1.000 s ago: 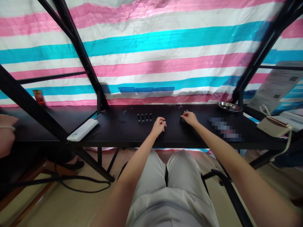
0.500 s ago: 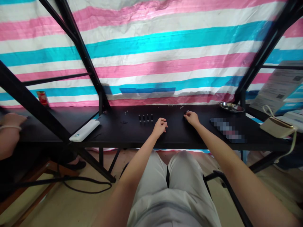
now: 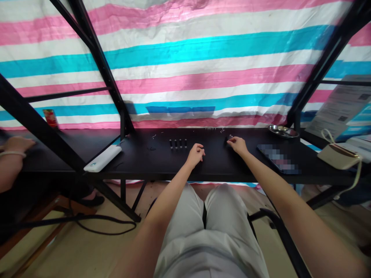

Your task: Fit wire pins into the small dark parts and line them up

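The left hand [image 3: 195, 153] is resting on the black desk [image 3: 150, 162] just right of the row of four small black pegs [image 3: 177, 144], its fingers curling loosely inward into a soft fist; whether anything is lying inside it cannot be told. The right hand [image 3: 237, 145] is lying further right of the pegs, well past the left hand, with its fingertips drawing together on a small dark piece [image 3: 228, 138], which is sitting on the desk slightly behind the line of the pegs. The piece is too small to make out in detail.

Far to the right of the pegs a metal dish [image 3: 283, 131] is sitting near the back edge, and a blurred flat slab [image 3: 276, 158] is lying in front of it. To the left of the pegs a white power bank [image 3: 102, 158] is lying at the front edge. Much further left, another person's hand [image 3: 17, 143] is resting on the desk. A striped tarp [image 3: 185, 69] is hanging behind the pegs.
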{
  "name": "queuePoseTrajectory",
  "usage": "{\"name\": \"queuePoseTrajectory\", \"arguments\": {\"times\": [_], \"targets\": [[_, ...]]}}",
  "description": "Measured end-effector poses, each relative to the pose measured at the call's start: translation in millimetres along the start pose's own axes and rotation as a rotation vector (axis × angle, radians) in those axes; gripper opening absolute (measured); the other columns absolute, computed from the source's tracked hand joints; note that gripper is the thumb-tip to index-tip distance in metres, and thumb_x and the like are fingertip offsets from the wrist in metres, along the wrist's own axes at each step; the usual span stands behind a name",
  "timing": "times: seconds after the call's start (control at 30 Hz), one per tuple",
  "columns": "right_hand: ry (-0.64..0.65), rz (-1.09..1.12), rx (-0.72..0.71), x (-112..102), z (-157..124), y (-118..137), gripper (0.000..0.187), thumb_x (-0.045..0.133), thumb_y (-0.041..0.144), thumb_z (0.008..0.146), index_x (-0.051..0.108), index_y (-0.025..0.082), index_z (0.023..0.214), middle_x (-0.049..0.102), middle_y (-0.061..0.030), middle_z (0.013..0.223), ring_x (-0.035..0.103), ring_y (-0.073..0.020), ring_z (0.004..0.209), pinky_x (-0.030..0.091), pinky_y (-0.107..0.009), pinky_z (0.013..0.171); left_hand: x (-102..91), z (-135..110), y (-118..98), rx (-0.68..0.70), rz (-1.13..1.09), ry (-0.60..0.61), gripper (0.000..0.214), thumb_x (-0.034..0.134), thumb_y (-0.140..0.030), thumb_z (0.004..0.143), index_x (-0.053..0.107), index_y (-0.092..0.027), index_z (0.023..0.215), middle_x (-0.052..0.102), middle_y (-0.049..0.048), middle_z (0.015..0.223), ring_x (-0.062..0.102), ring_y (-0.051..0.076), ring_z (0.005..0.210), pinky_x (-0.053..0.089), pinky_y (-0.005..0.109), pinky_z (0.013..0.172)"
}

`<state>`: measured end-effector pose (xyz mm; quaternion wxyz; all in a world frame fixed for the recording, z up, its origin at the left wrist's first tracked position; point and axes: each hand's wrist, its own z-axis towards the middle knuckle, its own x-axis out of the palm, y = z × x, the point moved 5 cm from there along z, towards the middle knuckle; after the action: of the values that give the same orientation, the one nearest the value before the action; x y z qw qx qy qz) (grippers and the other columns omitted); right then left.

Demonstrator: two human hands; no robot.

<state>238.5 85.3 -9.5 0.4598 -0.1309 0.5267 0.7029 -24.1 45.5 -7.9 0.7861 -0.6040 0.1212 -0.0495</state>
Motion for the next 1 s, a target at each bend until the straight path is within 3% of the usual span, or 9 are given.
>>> {"name": "queuePoseTrajectory", "arguments": {"times": [0.43, 0.7, 1.0], "targets": [[0.110, -0.073, 0.129, 5.9, 1.8, -5.2, 0.018, 0.065, 0.022, 0.069, 0.070, 0.013, 0.084, 0.070, -0.0099, 0.084, 0.064, -0.0182, 0.078, 0.046, -0.026, 0.073, -0.7, -0.1, 1.2, -0.003, 0.011, 0.004, 0.011, 0.049, -0.013, 0.080, 0.044, -0.017, 0.088, 0.053, -0.0079, 0.058, 0.043, 0.003, 0.034, 0.034, 0.016, 0.041], [0.174, -0.181, 0.186, 3.4, 1.7, 0.8, 0.018, 0.068, 0.028, 0.068, 0.070, 0.014, 0.079, 0.069, -0.0110, 0.083, 0.064, -0.0217, 0.084, 0.047, -0.027, 0.074, 0.0, 0.7, 2.5, -0.006, 0.017, 0.003, 0.010, 0.048, -0.013, 0.080, 0.043, -0.017, 0.087, 0.053, -0.0081, 0.057, 0.042, 0.003, 0.033, 0.034, 0.016, 0.040], [0.270, -0.266, 0.244, -16.5, -11.5, 12.8, 0.026, 0.069, 0.037, 0.066, 0.070, 0.016, 0.081, 0.068, -0.0136, 0.090, 0.063, -0.0260, 0.090, 0.047, -0.032, 0.075, -0.4, 1.5, 4.0, 0.014, 0.020, 0.004, 0.009, 0.046, -0.013, 0.079, 0.043, -0.017, 0.087, 0.053, -0.0073, 0.058, 0.042, 0.004, 0.033, 0.034, 0.019, 0.040]]}}
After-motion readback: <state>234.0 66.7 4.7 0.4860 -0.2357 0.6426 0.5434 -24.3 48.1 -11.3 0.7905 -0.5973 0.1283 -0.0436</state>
